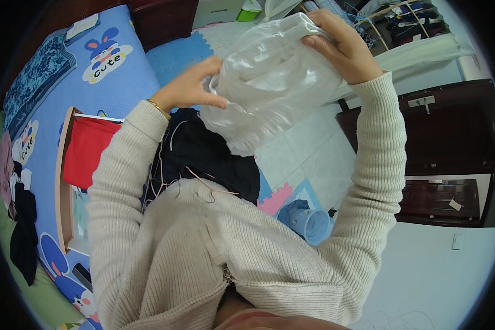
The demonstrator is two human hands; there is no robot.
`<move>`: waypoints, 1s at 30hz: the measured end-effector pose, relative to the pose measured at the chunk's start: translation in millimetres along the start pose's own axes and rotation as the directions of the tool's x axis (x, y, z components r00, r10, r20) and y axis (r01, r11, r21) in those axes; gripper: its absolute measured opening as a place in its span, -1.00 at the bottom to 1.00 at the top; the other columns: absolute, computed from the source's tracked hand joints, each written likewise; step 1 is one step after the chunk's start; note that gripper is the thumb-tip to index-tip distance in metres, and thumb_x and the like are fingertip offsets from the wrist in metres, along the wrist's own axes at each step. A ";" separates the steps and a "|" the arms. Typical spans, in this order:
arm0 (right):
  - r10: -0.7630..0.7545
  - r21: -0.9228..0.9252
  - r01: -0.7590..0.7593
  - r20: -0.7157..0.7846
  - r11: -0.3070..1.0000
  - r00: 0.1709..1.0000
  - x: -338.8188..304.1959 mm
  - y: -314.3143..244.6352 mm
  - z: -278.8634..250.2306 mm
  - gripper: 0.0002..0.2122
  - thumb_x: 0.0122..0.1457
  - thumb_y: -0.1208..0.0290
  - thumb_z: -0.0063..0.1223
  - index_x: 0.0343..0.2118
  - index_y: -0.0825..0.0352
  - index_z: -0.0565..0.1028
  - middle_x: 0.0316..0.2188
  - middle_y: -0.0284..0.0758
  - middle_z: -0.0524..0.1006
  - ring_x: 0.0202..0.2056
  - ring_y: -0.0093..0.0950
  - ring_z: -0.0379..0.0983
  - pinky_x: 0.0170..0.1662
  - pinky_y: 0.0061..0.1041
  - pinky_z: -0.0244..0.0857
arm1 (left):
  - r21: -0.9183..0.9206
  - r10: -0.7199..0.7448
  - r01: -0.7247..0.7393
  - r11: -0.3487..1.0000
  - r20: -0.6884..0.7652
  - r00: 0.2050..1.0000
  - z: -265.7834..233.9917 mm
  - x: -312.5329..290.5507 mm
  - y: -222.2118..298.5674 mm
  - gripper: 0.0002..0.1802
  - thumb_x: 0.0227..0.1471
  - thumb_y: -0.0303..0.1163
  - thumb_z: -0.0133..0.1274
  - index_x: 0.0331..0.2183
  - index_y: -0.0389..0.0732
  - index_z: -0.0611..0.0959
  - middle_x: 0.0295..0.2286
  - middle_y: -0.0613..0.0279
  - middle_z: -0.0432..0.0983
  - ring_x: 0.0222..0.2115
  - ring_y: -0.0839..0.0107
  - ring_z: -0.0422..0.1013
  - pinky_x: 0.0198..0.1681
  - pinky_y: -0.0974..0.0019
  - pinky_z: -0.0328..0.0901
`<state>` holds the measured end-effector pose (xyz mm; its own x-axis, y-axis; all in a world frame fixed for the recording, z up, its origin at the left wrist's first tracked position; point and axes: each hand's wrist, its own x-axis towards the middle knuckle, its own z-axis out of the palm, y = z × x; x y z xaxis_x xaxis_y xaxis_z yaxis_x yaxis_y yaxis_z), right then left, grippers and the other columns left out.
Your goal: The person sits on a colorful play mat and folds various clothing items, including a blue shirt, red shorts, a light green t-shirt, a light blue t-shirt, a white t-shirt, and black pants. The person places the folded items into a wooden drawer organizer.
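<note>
Bedroom, tiled floor (313, 148), blue cartoon bedsheet (115, 82) at left. White garment (269, 77) held up at chest height, bunched, only partly folded. Left hand (190, 88) pinched its lower edge; right hand (341, 47) gripped its top. Dark clothes (209, 154) below looked unsorted.

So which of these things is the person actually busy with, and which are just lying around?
In hand:
- white garment, gripped by the left hand and the right hand

Lying about:
- red cloth on the blue bedsheet
- dark clothes
- blue cup on the floor
- dark wooden cabinet
</note>
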<state>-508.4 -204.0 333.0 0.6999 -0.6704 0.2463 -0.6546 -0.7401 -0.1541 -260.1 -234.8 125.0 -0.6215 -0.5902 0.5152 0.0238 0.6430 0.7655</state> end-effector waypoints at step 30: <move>-0.386 0.682 0.062 0.335 0.729 0.859 -111.8 -141.2 201.0 -0.67 -0.07 0.37 0.09 -0.25 0.39 0.33 -0.47 -0.25 0.47 -0.54 -0.29 0.45 -0.48 -0.41 0.35 | 0.010 -0.340 0.347 0.938 0.226 0.913 -5.4 -144.5 47.7 -0.80 -0.02 -0.33 0.05 -0.34 -0.22 0.60 -0.22 0.16 0.51 -0.02 0.10 0.31 0.05 0.13 0.15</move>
<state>-436.8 -35.2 134.9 0.9500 -0.3084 -0.0496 -0.2395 -0.6172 -0.7495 -164.9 -121.5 89.2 -0.7524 -0.6471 0.1232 -0.2006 0.4033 0.8928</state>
